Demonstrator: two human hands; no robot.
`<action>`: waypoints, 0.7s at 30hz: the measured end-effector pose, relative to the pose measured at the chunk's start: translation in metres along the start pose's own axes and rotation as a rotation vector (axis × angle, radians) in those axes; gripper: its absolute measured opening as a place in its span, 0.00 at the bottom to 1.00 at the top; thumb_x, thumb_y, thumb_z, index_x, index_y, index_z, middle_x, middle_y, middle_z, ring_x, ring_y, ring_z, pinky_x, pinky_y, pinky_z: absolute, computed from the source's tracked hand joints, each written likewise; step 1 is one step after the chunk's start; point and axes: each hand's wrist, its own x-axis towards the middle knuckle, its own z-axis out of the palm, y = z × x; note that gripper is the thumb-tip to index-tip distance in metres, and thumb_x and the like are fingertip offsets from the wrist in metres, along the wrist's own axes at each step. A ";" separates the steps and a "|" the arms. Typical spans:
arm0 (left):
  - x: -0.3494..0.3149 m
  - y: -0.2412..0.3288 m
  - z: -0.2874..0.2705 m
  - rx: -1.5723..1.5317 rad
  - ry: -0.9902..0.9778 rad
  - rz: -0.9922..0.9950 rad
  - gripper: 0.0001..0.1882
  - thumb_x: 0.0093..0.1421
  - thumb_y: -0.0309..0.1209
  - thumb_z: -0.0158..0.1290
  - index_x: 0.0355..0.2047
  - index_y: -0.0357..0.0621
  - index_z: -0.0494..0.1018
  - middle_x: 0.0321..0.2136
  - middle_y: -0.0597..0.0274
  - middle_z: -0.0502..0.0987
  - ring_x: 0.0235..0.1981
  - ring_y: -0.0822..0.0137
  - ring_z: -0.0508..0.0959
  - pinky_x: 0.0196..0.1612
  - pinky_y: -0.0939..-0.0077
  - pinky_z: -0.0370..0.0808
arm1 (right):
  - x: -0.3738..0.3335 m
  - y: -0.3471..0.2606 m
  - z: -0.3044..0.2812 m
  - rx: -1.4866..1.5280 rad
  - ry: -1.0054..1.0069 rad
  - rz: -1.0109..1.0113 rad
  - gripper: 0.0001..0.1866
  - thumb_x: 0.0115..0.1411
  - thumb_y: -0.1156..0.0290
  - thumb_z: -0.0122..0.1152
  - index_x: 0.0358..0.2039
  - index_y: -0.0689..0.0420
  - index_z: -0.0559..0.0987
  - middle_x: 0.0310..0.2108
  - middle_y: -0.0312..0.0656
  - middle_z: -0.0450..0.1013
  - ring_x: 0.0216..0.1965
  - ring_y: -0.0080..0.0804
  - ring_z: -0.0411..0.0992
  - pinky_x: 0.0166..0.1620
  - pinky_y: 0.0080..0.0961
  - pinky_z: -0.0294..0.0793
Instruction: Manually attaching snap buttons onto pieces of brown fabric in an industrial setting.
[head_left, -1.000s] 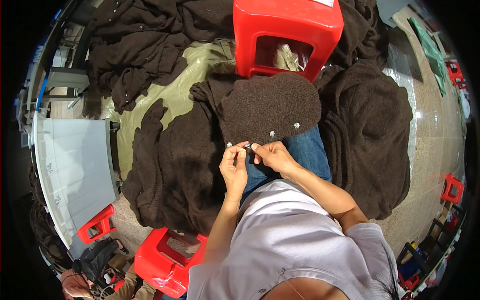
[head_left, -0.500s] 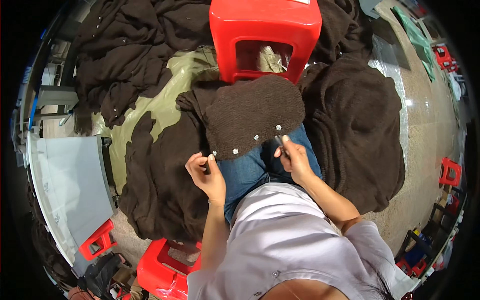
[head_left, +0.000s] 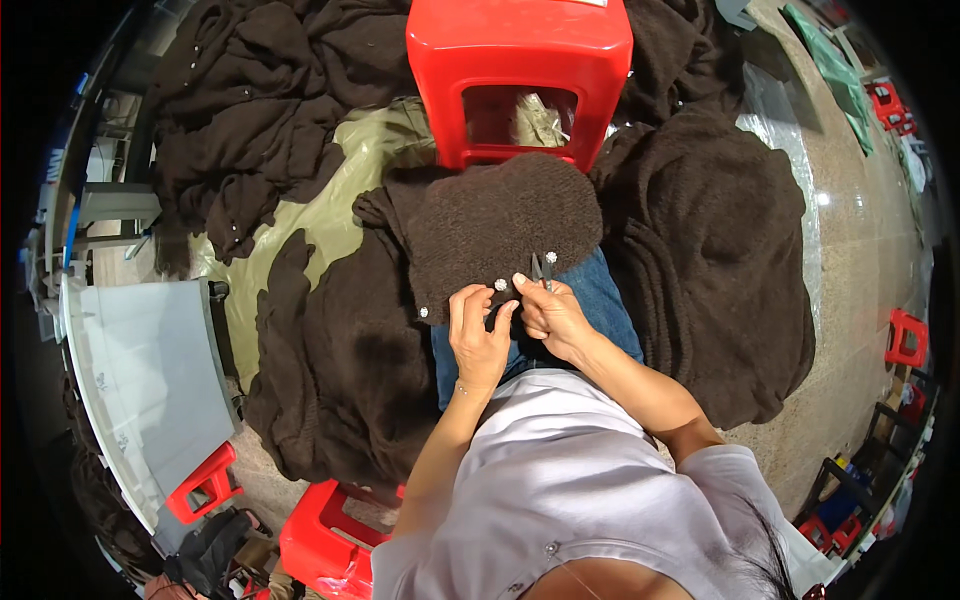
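A brown knit garment (head_left: pixel 490 215) lies over my lap, its lower edge lined with sparkly round buttons (head_left: pixel 501 285); three of them show. My left hand (head_left: pixel 478 335) has its fingers curled on that edge, beside the middle button, with a bit of dark knit between thumb and fingers. In my right hand (head_left: pixel 555 318) is a small pair of thread snips (head_left: pixel 541 268), gripped in the fist. Their blades point up and lie over the knit, between the middle and right buttons. The two hands nearly touch.
A red plastic stool (head_left: pixel 520 40) stands just beyond the garment. Heaps of brown knitwear (head_left: pixel 710 260) lie on both sides, partly on a yellowish plastic sheet (head_left: pixel 290 235). A white-topped table (head_left: pixel 155 360) is at left, another red stool (head_left: pixel 325 540) at lower left.
My left hand has moved right along the edge from the leftmost button to the middle. My right hand has shifted left with the snips, whose blades now show over the knit.
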 end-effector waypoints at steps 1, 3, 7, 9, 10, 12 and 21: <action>0.000 0.001 -0.001 -0.001 0.009 0.005 0.16 0.51 0.25 0.65 0.38 0.36 0.73 0.40 0.53 0.73 0.35 0.60 0.76 0.34 0.72 0.76 | 0.000 0.000 -0.001 0.015 -0.016 0.001 0.22 0.65 0.62 0.60 0.16 0.47 0.64 0.08 0.25 0.55 0.09 0.14 0.47 0.13 0.18 0.42; 0.001 0.001 -0.001 -0.026 0.029 -0.008 0.16 0.50 0.25 0.66 0.38 0.36 0.74 0.40 0.53 0.74 0.34 0.61 0.76 0.33 0.73 0.76 | 0.001 0.000 -0.001 0.029 -0.033 0.003 0.23 0.65 0.62 0.59 0.14 0.47 0.63 0.08 0.26 0.54 0.09 0.14 0.48 0.13 0.18 0.42; 0.001 -0.003 0.000 -0.090 0.067 -0.067 0.13 0.49 0.24 0.67 0.35 0.37 0.76 0.37 0.57 0.75 0.31 0.64 0.75 0.31 0.75 0.74 | -0.001 -0.003 0.000 0.076 -0.061 0.037 0.24 0.66 0.61 0.58 0.13 0.47 0.63 0.07 0.27 0.54 0.09 0.15 0.48 0.13 0.17 0.45; 0.002 -0.001 0.002 -0.136 0.083 -0.111 0.13 0.49 0.24 0.67 0.34 0.37 0.76 0.37 0.57 0.75 0.31 0.66 0.75 0.31 0.76 0.74 | -0.002 -0.003 0.001 0.094 -0.077 0.045 0.24 0.66 0.61 0.57 0.13 0.47 0.63 0.07 0.27 0.54 0.09 0.15 0.49 0.13 0.17 0.45; 0.002 0.000 0.002 -0.182 0.099 -0.155 0.12 0.49 0.23 0.67 0.33 0.38 0.77 0.36 0.58 0.76 0.30 0.67 0.75 0.31 0.77 0.73 | -0.003 -0.005 0.002 0.086 -0.079 0.048 0.24 0.66 0.61 0.57 0.13 0.47 0.63 0.07 0.27 0.54 0.08 0.16 0.49 0.13 0.17 0.45; 0.004 0.001 0.001 -0.176 0.096 -0.125 0.11 0.50 0.22 0.66 0.33 0.37 0.77 0.37 0.59 0.75 0.30 0.70 0.74 0.31 0.79 0.72 | -0.005 -0.006 0.005 0.079 -0.080 0.050 0.24 0.66 0.61 0.57 0.13 0.47 0.63 0.07 0.28 0.54 0.08 0.16 0.49 0.13 0.17 0.46; 0.001 -0.005 -0.003 -0.404 0.078 -0.239 0.03 0.59 0.16 0.56 0.33 0.33 0.75 0.37 0.62 0.75 0.31 0.78 0.72 0.34 0.86 0.72 | -0.010 -0.007 0.010 0.088 -0.096 0.031 0.24 0.67 0.60 0.56 0.14 0.48 0.63 0.07 0.28 0.54 0.09 0.16 0.48 0.13 0.17 0.46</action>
